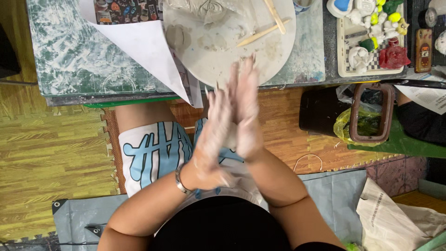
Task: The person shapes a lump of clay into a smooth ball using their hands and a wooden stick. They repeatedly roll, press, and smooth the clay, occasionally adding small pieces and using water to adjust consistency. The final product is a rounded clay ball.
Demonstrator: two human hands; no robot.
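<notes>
left hand [211,135], right hand [246,116]: palms pressed flat together, contents unseen | fingertips overlap round board [278,42] rim | lap below open

Clay lump [232,137] – seemingly grey, pressed between palms.

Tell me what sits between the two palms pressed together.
In the head view, the left hand and right hand press flat together, both coated in pale clay. A sliver of pale clay seems to show between them; its shape is hidden.
</notes>
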